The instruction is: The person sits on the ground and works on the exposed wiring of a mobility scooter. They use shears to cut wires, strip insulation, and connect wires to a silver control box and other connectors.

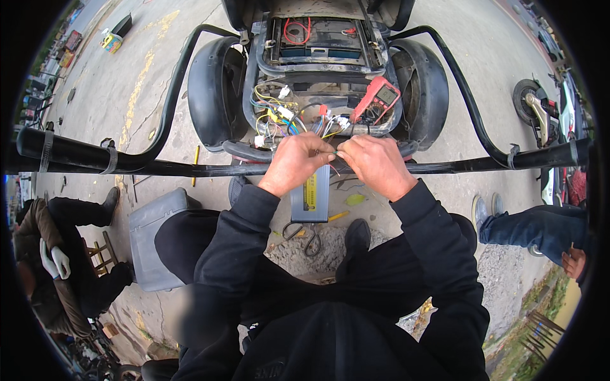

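Note:
My left hand [295, 160] and my right hand [376, 162] meet above the black crossbar at the rear of a small vehicle. Thumb and fingers of both are pinched on a thin wire [336, 152], which looks greenish where it shows between the fingertips. A thin reddish wire end [335, 170] hangs just below them. Ahead of my hands lies a tangle of coloured wires with white connectors [284, 112]. A red multimeter [381, 99] rests tilted to its right. Under my hands stands a silver finned metal box [320, 206] with a yellow label.
Black-handled scissors [310, 241] lie by the box. The black tube frame [448, 166] spans left to right. A grey plastic case [155, 235] is at my left. One person [63, 254] sits far left, another [527, 232] is at right. A yellow stick [196, 165] lies on the ground.

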{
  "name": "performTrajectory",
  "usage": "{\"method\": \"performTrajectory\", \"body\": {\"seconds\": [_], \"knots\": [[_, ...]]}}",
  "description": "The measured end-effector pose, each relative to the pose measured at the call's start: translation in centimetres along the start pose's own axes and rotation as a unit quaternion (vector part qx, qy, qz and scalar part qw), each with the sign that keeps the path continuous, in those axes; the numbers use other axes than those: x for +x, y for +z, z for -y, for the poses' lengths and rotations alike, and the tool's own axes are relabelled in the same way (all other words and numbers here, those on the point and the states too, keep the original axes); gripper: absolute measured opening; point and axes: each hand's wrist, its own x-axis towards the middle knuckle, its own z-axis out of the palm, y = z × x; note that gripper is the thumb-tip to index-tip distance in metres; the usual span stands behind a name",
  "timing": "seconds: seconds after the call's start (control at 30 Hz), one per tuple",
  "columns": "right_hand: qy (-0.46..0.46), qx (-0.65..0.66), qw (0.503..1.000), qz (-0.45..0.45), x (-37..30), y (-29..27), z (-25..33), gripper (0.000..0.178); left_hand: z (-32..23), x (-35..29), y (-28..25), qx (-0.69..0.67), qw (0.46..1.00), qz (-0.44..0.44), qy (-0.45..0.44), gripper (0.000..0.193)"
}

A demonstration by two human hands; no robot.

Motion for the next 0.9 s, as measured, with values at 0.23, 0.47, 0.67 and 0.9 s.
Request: {"method": "performTrajectory", "body": {"seconds": [0.23, 0.47, 0.67, 0.9], "knots": [[0.023, -0.019, 1.000, 0.009, -0.5, 0.2, 1.0, 0.014, 0.0, -0.1, 0.1, 0.028, 0.999, -0.023, 0.027, 0.014], [0.424, 0.412, 0.791, 0.155, -0.3, 1.5, 0.4, 0.033, 0.2, -0.3, 0.7, 0.060, 0.996, -0.041, 0.046, 0.014], [0.459, 0.439, 0.746, 0.200, -0.6, -1.0, -0.7, 0.043, 0.0, -0.6, 0.4, 0.041, 0.999, -0.012, 0.019, 0.009], [-0.025, -0.071, 0.997, 0.021, -0.6, -2.0, 1.8, 0.042, 0.3, -0.5, 0.2, 0.056, 0.996, -0.012, 0.062, 0.014]]}}
